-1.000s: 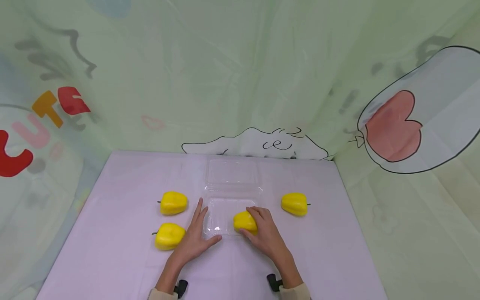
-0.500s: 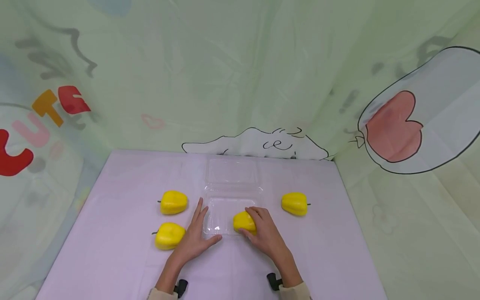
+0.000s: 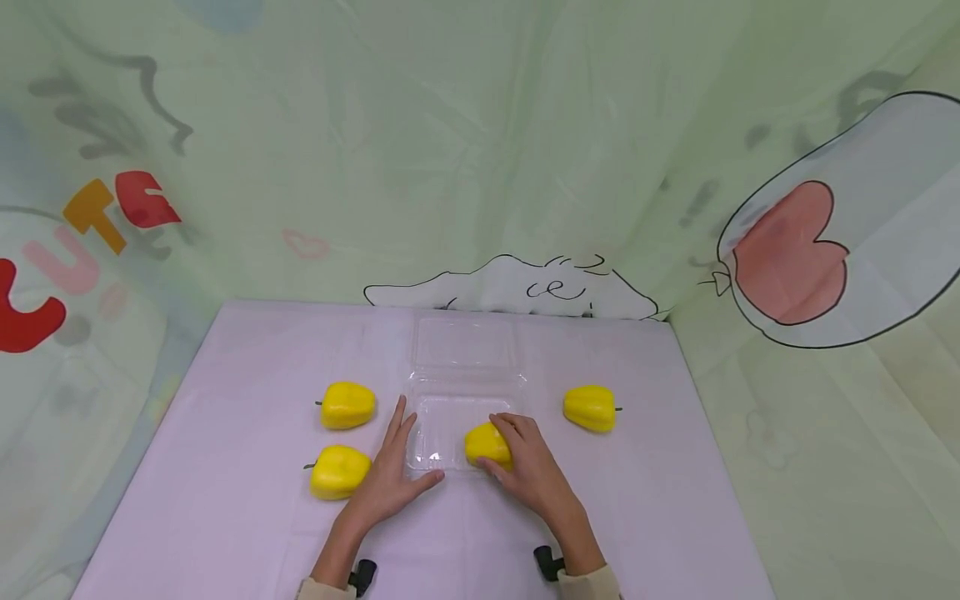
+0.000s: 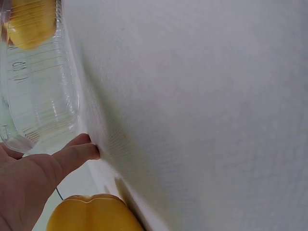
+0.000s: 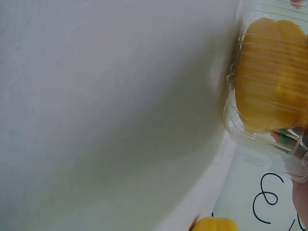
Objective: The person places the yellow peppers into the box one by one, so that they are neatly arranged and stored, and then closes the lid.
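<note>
A yellow bell pepper (image 3: 482,447) lies in the right part of a clear plastic clamshell container (image 3: 437,429), whose lid (image 3: 465,343) is folded back away from me. My right hand (image 3: 536,468) grips this pepper from the right, thumb in front and fingers behind. Through the container wall the same pepper (image 5: 267,82) shows in the right wrist view. At the container's left edge rests my left hand (image 3: 386,483), fingers straight and thumb spread, holding nothing. In the left wrist view its fingertips lie at the container's (image 4: 43,91) side.
Left of the container are two more yellow peppers, a farther one (image 3: 347,406) and a nearer one (image 3: 339,472) beside my left hand. Another yellow pepper (image 3: 589,408) lies to the right. A pale cloth (image 3: 637,500) covers the table; printed curtains (image 3: 450,150) enclose it.
The gripped pepper has shifted very slightly left within the container. My left hand and the other peppers stay where they were.
</note>
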Motion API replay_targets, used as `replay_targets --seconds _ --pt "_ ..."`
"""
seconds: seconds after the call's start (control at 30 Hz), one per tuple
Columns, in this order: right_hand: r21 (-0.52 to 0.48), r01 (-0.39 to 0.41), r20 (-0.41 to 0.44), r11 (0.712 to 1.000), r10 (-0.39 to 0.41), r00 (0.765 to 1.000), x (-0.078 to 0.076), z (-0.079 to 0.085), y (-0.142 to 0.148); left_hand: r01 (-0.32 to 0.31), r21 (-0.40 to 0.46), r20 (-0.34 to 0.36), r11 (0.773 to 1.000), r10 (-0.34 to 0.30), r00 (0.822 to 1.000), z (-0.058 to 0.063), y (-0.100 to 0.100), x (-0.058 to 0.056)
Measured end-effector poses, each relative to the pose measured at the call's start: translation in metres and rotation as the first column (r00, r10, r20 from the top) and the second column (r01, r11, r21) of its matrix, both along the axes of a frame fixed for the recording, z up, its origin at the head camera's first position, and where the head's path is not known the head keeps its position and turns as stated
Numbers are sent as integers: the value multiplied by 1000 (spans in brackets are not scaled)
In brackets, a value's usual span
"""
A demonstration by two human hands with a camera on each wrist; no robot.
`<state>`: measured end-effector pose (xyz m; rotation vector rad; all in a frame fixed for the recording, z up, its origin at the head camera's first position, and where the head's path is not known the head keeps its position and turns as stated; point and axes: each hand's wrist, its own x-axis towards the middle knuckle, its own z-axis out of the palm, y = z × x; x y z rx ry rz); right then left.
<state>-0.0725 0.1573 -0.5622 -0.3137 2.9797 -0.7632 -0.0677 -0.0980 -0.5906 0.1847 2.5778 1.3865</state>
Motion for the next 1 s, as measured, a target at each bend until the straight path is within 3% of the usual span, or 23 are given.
replay_targets --seconds 0.6,1.0 --pt "-6 -32 -11 999 32 999 -2 2 2 -5 6 16 1000 5 1000 0 1 0" --pt "-112 4 -60 994 -11 998 -1 11 16 -8 11 21 1000 8 1000 -1 0 0"
